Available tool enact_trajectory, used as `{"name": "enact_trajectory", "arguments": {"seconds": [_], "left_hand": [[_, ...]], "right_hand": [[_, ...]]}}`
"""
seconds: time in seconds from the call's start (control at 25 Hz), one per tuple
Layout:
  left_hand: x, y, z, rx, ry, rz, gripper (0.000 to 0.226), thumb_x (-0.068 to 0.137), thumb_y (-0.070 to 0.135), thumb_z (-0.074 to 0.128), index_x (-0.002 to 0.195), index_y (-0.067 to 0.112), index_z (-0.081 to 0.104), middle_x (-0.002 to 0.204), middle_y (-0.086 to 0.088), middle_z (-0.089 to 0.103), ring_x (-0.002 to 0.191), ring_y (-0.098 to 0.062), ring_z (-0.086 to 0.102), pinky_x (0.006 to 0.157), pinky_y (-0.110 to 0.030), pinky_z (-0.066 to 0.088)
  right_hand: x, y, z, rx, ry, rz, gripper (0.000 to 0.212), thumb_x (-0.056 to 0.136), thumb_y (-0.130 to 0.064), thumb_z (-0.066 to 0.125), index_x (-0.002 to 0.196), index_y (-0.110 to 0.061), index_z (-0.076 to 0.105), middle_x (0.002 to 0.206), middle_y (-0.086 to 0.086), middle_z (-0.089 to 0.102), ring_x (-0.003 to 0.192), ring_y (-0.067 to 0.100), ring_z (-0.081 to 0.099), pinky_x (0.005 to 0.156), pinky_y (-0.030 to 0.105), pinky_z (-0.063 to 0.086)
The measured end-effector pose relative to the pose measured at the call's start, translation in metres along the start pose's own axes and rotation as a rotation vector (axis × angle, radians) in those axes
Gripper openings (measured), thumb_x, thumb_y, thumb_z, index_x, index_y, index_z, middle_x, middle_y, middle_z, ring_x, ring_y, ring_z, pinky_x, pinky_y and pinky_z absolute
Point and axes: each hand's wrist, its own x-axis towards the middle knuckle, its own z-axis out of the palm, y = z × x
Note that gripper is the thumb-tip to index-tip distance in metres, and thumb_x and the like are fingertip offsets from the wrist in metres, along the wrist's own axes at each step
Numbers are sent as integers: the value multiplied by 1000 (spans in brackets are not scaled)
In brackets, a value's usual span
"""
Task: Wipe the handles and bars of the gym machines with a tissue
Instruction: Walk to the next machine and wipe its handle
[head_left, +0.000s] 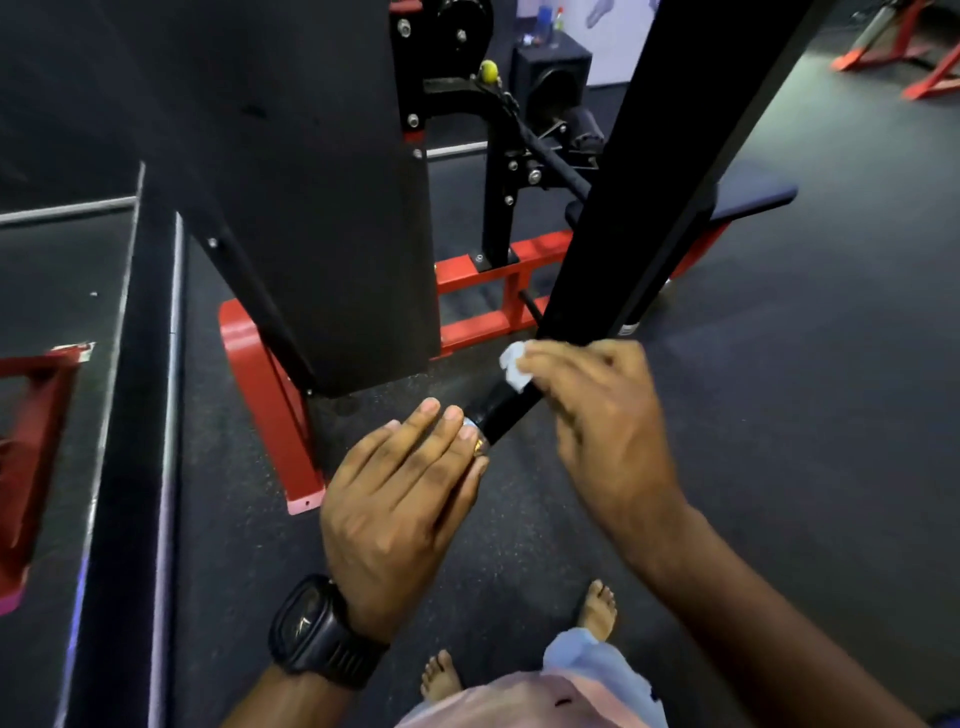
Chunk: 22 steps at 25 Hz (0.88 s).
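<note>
Step in hand: wiping the black bar (623, 234) near its lower grip (506, 410). Right hand (597, 415) pinches the crumpled white tissue (514, 370) and presses it on the bar just where the thick arm narrows to the grip. Left hand (400, 493) has its fingers straight, tips touching the grip's near end (steadying it, I judge, not gripping). The hands are near each other, not touching. Bar's long axis runs diagonally: near end low and left, pointing toward the person, far end rising up and right out of frame. Next move likely calls for sliding the tissue along that axis down to the end, with pressure kept and the left fingers making room. Red machine base (260, 374) stands behind.
</note>
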Motion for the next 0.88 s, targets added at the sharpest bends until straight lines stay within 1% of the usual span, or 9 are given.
{"name": "enact_trajectory", "arguments": {"seconds": [0.08,0.2,0.28,0.44,0.56,0.64,0.76,0.8,0.88], "left_hand": [[-2,0,1,-23,3,-14,15,91,16,72,104,9,77,120,-2,69,118,-17,63,90,-42,54],[-3,0,-1,-62,7,-26,16,92,17,71,105,10,77,121,-2,69,119,-17,62,90,-43,53],[-4,-2,0,-74,2,-19,16,92,17,71,106,10,76,121,-2,69,119,-17,62,91,-43,53],[-6,1,1,-70,10,9,18,92,17,71,107,10,76,122,-2,68,121,-18,61,91,-44,53],[-7,3,3,-57,22,13,17,93,16,69,108,10,75,123,-4,68,122,-20,60,91,-44,53],[-9,6,3,-49,20,18,17,93,16,70,107,9,75,122,-4,68,122,-20,60,91,-44,53],[-8,8,3,-54,16,11,17,93,16,70,108,9,75,122,-4,68,121,-20,61,91,-44,53],[-8,9,3,-53,18,4,17,93,16,69,108,9,76,122,-4,68,121,-19,61,91,-44,53],[-10,11,3,-53,35,-7,17,93,15,69,107,9,76,121,-4,69,120,-19,61,91,-43,53]], "right_hand": [[3,1,2,12,11,20,24,89,2,61,107,-8,74,118,1,71,93,27,60,90,14,36],[5,4,-1,-10,-73,-56,27,89,2,58,109,-8,74,118,1,71,94,29,65,87,23,42],[7,4,-4,-11,-52,2,28,86,4,60,106,-10,74,114,0,72,94,30,66,87,22,41],[0,-1,-4,-20,-83,-99,28,84,6,63,107,-7,73,116,3,72,96,26,65,90,17,37],[-2,5,-11,53,167,128,20,87,-1,66,103,-8,75,110,4,72,96,18,64,92,10,39],[-19,-17,2,163,238,314,18,89,-1,67,102,-9,75,106,2,70,97,11,63,91,13,43],[-18,-30,16,660,505,828,15,90,-4,69,102,-12,73,98,-1,74,92,7,69,82,20,51],[-14,-28,17,798,590,946,14,90,-3,69,102,-11,72,93,0,76,89,8,70,81,21,52],[-12,-27,19,940,665,1025,14,91,-1,67,102,-9,70,89,-2,76,87,7,70,82,21,52]]}}
